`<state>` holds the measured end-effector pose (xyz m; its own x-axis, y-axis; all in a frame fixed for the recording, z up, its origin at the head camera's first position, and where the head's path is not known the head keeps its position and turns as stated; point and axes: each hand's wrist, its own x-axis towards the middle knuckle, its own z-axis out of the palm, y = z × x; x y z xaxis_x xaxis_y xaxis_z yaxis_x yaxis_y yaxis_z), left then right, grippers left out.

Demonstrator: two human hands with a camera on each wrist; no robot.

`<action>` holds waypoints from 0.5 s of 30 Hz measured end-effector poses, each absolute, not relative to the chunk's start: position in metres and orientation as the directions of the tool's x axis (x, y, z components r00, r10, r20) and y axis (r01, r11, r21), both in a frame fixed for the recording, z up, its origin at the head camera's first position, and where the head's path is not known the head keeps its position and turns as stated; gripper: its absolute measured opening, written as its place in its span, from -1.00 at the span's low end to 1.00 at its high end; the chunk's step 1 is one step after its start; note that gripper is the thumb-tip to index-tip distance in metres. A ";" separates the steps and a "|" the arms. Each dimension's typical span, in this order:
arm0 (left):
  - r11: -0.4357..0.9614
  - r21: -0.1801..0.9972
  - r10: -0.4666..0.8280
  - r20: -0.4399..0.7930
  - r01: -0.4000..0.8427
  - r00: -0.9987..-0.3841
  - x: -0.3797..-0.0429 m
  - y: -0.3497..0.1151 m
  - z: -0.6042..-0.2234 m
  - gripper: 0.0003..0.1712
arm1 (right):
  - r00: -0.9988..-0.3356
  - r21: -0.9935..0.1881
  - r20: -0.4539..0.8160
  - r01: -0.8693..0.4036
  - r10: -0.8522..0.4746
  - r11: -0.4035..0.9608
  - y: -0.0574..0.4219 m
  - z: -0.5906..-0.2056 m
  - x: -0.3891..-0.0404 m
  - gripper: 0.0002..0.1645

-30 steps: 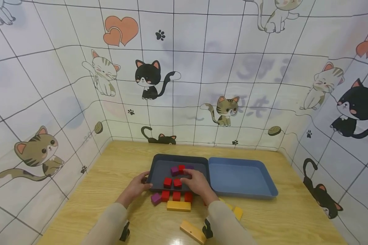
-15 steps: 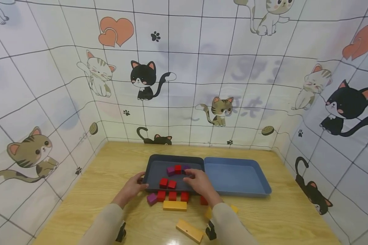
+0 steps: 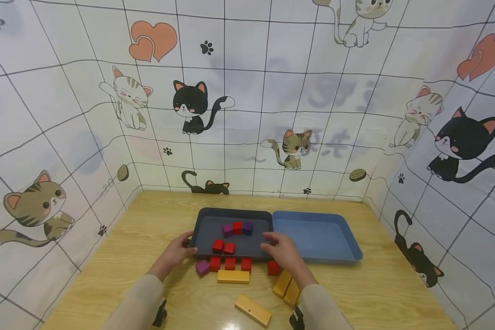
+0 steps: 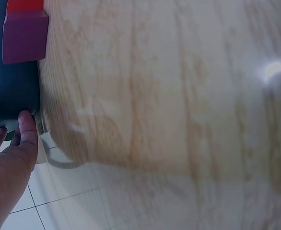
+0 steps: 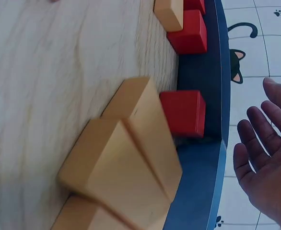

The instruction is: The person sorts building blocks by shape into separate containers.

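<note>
1. On the table (image 3: pixel 189 302), head view: the left hand (image 3: pixel 172 254) grips the dark tray (image 3: pixel 208 229) at its left front corner. The right hand (image 3: pixel 283 251) is at the tray's right end, thumb and fingers parted, holding nothing. The blue tray (image 3: pixel 316 236) adjoins.
2. Inside the dark tray, same view: a left purple block (image 3: pixel 228 230), a middle red block (image 3: pixel 237 228) and a right purple block (image 3: pixel 247 228) in a row; two red blocks (image 3: pixel 218 246) nearer the front.
3. Before the dark tray, same view: an outer purple block (image 3: pixel 203 268), four outer red blocks (image 3: pixel 230 264) and several yellow bars (image 3: pixel 233 277).
4. Left wrist view: thumb and fingertips pinch the tray's corner.
5. Right wrist view: palm exposed, fingers loosely bent, apart from the blocks.
</note>
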<state>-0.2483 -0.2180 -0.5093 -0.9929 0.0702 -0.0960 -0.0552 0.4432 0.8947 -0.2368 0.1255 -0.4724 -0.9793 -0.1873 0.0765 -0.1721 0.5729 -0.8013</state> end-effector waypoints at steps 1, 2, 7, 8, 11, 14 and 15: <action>0.445 0.894 0.069 -0.096 -0.056 -0.993 -0.248 -0.218 -0.509 -0.30 | -0.980 -0.802 0.074 -0.167 -0.182 0.573 0.128 -0.473 -0.235 -0.53; 0.447 0.893 0.065 -0.096 -0.057 -0.993 -0.249 -0.218 -0.510 -0.30 | -0.982 -0.806 0.070 -0.160 -0.176 0.570 0.131 -0.474 -0.234 -0.53; 0.446 0.893 0.067 -0.095 -0.055 -0.993 -0.250 -0.216 -0.511 -0.30 | -0.988 -0.800 0.078 -0.143 -0.136 0.583 0.146 -0.479 -0.226 -0.54; 0.445 0.894 0.066 -0.096 -0.057 -0.993 -0.250 -0.216 -0.512 -0.31 | -0.988 -0.799 0.081 -0.142 -0.129 0.585 0.148 -0.480 -0.224 -0.55; 0.441 0.896 0.073 -0.093 -0.052 -0.993 -0.250 -0.216 -0.512 -0.31 | -0.988 -0.794 0.093 -0.148 -0.123 0.589 0.154 -0.482 -0.218 -0.56; 0.442 0.895 0.073 -0.093 -0.052 -0.993 -0.250 -0.217 -0.511 -0.31 | -0.991 -0.799 0.075 -0.127 -0.111 0.588 0.158 -0.481 -0.215 -0.56; 0.446 0.894 0.073 -0.093 -0.051 -0.993 -0.250 -0.217 -0.510 -0.30 | -0.992 -0.797 0.069 -0.121 -0.110 0.592 0.159 -0.481 -0.214 -0.56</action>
